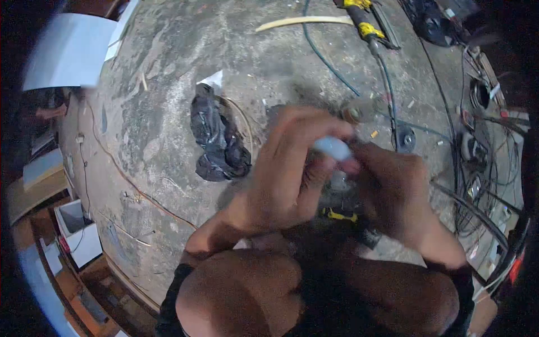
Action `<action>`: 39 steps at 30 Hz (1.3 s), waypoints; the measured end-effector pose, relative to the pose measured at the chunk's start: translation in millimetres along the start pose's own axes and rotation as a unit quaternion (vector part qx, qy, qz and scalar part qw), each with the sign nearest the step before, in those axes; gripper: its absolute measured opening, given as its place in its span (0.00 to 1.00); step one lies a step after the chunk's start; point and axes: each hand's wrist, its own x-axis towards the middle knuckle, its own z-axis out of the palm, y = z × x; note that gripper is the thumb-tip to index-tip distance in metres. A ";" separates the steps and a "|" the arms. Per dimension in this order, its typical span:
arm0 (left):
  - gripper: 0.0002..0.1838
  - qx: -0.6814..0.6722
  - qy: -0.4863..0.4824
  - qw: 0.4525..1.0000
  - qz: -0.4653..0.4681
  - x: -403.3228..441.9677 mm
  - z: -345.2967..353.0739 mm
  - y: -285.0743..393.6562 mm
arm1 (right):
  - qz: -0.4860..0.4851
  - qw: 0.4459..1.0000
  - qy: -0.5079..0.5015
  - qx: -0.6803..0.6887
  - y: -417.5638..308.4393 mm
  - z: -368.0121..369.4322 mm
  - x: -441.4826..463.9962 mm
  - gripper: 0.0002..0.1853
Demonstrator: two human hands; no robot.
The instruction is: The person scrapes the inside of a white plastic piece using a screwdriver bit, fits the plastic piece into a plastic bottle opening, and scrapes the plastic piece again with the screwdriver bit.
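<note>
My left hand (289, 168) is raised in front of my knees, its fingers curled closed around a small pale bluish-white object (332, 149) whose kind I cannot make out. Close against it, my right hand (393, 182) is closed too, fingertips at the object's right end. Motion blur and the fingers hide what the right hand pinches. Under the hands, a yellow and black tool (339, 214) lies on the floor, partly covered. Left of my left hand lies a crumpled black plastic bag (216, 135).
A yellow and black power tool (365, 22) lies at the top beside a curved pale strip (303, 22). Cables and hoses (387, 78) cross the stained concrete floor (163, 106). Wooden furniture parts (84, 297) and a white box (78, 233) stand at left. Another person's hand (51, 112) shows far left.
</note>
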 end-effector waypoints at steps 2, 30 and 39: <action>0.09 -0.003 -0.033 0.999 0.000 -1.3 12.8 -20.5 | 0.042 0.977 -0.101 0.181 25.2 19.4 -4.6 0.08; 0.17 -0.435 0.163 0.849 -0.252 2.8 -11.7 -36.7 | 0.019 0.950 -0.022 0.311 29.9 18.1 -22.3 0.11; 0.16 -0.482 0.216 0.845 -0.086 12.5 14.4 -8.1 | -0.127 0.990 0.054 -0.007 -15.6 -5.4 -9.6 0.07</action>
